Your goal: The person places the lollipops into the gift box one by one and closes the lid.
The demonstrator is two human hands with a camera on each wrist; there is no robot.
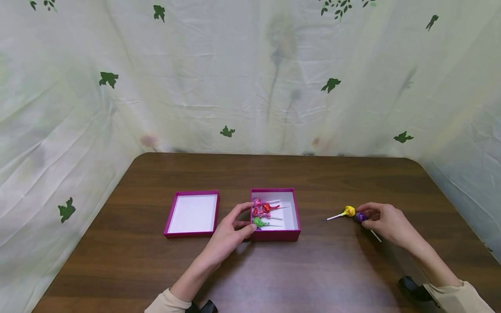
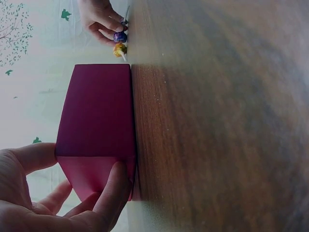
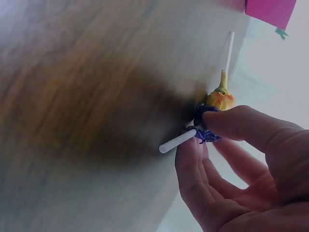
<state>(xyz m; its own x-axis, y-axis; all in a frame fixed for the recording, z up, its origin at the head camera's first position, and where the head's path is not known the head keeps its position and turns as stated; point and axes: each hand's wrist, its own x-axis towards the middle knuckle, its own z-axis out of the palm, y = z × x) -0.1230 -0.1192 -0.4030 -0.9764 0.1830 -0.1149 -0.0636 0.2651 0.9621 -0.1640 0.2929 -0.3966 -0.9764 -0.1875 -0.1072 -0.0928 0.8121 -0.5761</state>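
Observation:
A magenta box (image 1: 275, 234) stands open in the middle of the brown table (image 1: 274, 269), with several wrapped lollipops (image 1: 263, 213) lying in it. My left hand (image 1: 231, 232) grips the box's near left corner (image 2: 96, 164), thumb on the front wall and fingers over the rim. To the right, my right hand (image 1: 385, 222) pinches a purple lollipop (image 1: 360, 216) by its head (image 3: 206, 126) on the tabletop, its white stick (image 3: 177, 140) pointing toward me. A yellow lollipop (image 1: 349, 211) lies touching the purple one, also seen as the yellow lollipop (image 3: 219, 99) just beyond my fingers.
The box's lid (image 1: 192, 214) lies upside down to the left of the box, white inside. A leaf-printed cloth (image 1: 250, 78) hangs behind and around the table. Bare tabletop stretches in front of the box and between box and lollipops.

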